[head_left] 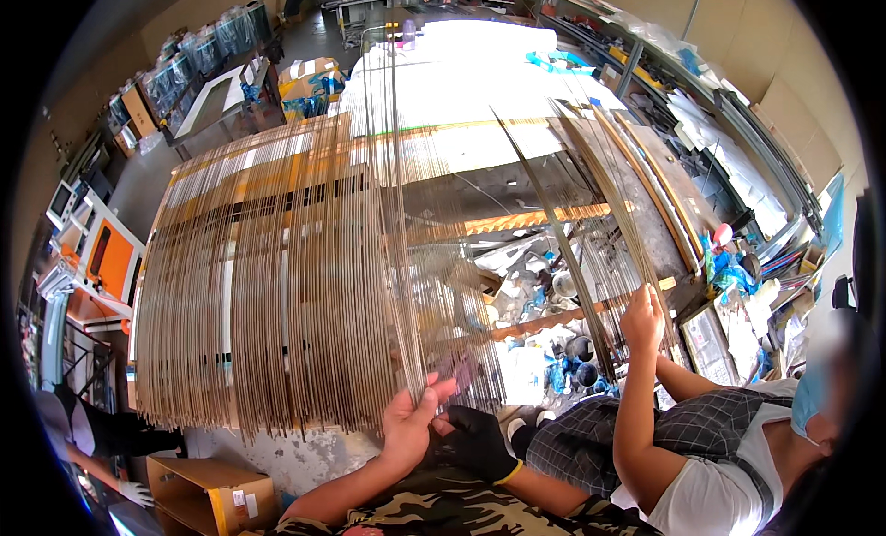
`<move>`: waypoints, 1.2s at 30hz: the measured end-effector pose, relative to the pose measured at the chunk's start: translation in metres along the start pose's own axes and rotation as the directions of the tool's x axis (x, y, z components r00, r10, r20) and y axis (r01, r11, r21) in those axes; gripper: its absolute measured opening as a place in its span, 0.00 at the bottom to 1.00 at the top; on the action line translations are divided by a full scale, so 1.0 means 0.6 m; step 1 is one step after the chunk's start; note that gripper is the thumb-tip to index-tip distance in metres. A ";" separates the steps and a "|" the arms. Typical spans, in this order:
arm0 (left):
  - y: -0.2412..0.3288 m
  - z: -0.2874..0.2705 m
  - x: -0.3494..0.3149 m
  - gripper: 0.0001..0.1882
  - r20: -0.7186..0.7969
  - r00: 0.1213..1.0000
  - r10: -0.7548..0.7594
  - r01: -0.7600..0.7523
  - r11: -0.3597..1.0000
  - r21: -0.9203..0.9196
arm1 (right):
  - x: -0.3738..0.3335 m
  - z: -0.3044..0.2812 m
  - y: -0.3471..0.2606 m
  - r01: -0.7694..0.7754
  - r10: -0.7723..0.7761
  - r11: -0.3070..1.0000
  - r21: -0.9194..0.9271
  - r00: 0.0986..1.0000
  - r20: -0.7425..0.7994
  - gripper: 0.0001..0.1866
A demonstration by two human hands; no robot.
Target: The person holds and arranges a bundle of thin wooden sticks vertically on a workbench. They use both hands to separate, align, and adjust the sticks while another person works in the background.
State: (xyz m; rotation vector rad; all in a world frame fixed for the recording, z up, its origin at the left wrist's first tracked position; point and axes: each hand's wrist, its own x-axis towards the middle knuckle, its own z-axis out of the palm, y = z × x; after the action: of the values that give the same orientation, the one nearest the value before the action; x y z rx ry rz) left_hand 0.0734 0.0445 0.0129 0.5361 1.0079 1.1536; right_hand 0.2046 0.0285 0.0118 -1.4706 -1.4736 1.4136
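Left hand (pixel 411 427) pinches thin rods (pixel 412 351) near their near ends, presumably for control; right hand (pixel 480 446) curls beside, grip indeterminable; notched wooden bars (pixel 544 218) apparently space the rods.

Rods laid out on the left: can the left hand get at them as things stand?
Probably yes: the left hand is close to the nearest rods, with nothing visible between, though it grips a bunch.
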 end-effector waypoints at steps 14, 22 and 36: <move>-0.006 -0.015 -0.003 0.16 -0.011 0.990 0.139 -0.136 0.978 0.161 | 0.146 -0.122 0.121 0.167 -0.351 0.918 -0.359 0.762 -0.544 0.12; -0.007 -0.023 -0.006 0.16 -0.036 0.993 0.115 -0.110 0.987 0.116 | 0.224 -0.141 0.197 0.015 -0.344 0.821 -0.570 0.811 -0.474 0.14; -0.008 -0.023 -0.003 0.16 -0.050 0.993 0.110 -0.106 0.991 0.085 | 0.140 -0.108 0.218 -0.023 -0.262 0.856 -0.517 0.841 -0.473 0.07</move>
State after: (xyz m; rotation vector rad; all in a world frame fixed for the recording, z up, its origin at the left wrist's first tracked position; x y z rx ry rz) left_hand 0.0634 0.0395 0.0031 0.6344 1.0873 1.2322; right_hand 0.2873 0.1000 -0.1163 -1.8450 -1.5866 0.4612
